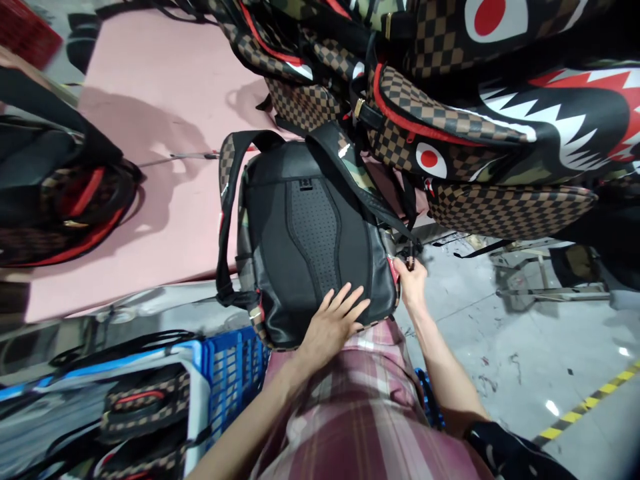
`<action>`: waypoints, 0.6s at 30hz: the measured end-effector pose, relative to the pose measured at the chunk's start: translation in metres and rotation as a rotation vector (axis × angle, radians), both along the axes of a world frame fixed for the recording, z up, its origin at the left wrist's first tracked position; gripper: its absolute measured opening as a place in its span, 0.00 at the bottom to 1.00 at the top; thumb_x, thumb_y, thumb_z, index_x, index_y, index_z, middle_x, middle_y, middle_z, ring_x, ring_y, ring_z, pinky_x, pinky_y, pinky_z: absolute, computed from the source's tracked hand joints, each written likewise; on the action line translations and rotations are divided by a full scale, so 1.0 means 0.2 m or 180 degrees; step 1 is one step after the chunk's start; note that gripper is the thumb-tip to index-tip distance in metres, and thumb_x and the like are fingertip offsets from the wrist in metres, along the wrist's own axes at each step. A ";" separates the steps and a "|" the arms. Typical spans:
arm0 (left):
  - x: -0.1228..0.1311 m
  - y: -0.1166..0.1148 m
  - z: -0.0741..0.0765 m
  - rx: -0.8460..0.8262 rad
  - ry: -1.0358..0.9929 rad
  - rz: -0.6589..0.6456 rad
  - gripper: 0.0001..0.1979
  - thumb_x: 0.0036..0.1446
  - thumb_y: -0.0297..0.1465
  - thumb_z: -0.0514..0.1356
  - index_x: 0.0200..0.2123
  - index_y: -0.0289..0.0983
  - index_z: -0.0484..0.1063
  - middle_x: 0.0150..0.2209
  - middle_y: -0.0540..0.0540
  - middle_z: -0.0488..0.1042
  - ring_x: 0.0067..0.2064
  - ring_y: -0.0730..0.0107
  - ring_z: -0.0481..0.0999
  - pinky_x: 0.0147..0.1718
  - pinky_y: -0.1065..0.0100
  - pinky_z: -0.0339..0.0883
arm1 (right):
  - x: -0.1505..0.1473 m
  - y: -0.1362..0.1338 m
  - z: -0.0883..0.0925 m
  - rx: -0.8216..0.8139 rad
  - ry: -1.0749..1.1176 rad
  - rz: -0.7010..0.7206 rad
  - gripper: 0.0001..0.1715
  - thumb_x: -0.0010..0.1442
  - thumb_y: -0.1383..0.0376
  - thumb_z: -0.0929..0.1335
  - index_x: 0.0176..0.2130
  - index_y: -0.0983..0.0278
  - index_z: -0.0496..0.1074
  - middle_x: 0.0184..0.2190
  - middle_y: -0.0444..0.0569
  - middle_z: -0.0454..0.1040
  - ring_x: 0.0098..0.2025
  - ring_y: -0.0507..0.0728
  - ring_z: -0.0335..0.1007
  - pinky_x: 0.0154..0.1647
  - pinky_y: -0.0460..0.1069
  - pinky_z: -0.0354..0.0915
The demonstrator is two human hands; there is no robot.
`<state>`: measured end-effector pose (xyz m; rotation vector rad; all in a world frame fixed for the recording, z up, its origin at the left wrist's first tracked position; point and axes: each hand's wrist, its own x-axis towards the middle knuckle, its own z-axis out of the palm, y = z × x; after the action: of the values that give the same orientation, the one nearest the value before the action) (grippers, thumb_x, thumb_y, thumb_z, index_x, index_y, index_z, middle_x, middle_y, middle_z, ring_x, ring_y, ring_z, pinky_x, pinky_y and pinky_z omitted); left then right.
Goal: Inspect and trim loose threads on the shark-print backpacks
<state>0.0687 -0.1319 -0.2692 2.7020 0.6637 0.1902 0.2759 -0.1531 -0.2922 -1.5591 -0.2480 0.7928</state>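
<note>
Pink table point(165, 133) fills the upper left, w/ a heap of checkered shark-mouth backpacks point(500, 120) piled across the top right. Grey concrete floor point(500, 347) w/ a yellow stripe lies lower right; a blue crate point(235, 367) holding more bags sits lower left. Center: a black backpack point(310, 233), back panel up, hangs half off the table edge onto the person's plaid lap. Its long axis runs straight away from the person, top end far, base end near. Left hand point(333, 323) rests flat on the base, fingers spread & open, gripping nothing. Right hand point(413, 280) is at the bag's lower right corner, fingers pinched shut on a small strap buckle point(411, 257). Both hands touch the near end; the rt one is slightly farther out.
</note>
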 end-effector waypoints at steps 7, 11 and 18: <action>-0.12 0.04 -0.01 0.0089 -0.0185 0.0318 0.21 0.58 0.30 0.54 0.55 0.43 0.62 0.57 0.45 0.64 0.63 0.57 0.53 0.59 0.49 0.46 | 0.01 0.02 -0.09 0.0172 0.1047 -0.0200 0.20 0.39 0.55 0.74 0.25 0.61 0.62 0.18 0.38 0.68 0.18 0.50 0.64 0.20 0.45 0.63; -0.37 0.20 -0.05 0.0063 -0.0587 0.1719 0.21 0.59 0.29 0.50 0.56 0.39 0.60 0.58 0.41 0.62 0.63 0.55 0.51 0.59 0.49 0.49 | 0.02 0.01 -0.10 0.0148 0.1402 -0.0221 0.22 0.38 0.56 0.75 0.25 0.61 0.61 0.16 0.37 0.67 0.15 0.48 0.62 0.16 0.44 0.61; -0.54 0.39 -0.04 -0.0298 -0.0487 0.3004 0.25 0.56 0.35 0.53 0.57 0.37 0.59 0.58 0.38 0.62 0.58 0.49 0.60 0.56 0.48 0.53 | 0.03 0.02 -0.14 0.0276 0.1527 -0.0039 0.28 0.36 0.51 0.75 0.22 0.60 0.56 0.11 0.33 0.57 0.11 0.45 0.49 0.11 0.42 0.52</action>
<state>-0.0402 -0.0547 -0.2776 2.0476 1.7776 0.5602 0.2821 -0.1497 -0.3193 -1.2447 0.0781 1.1033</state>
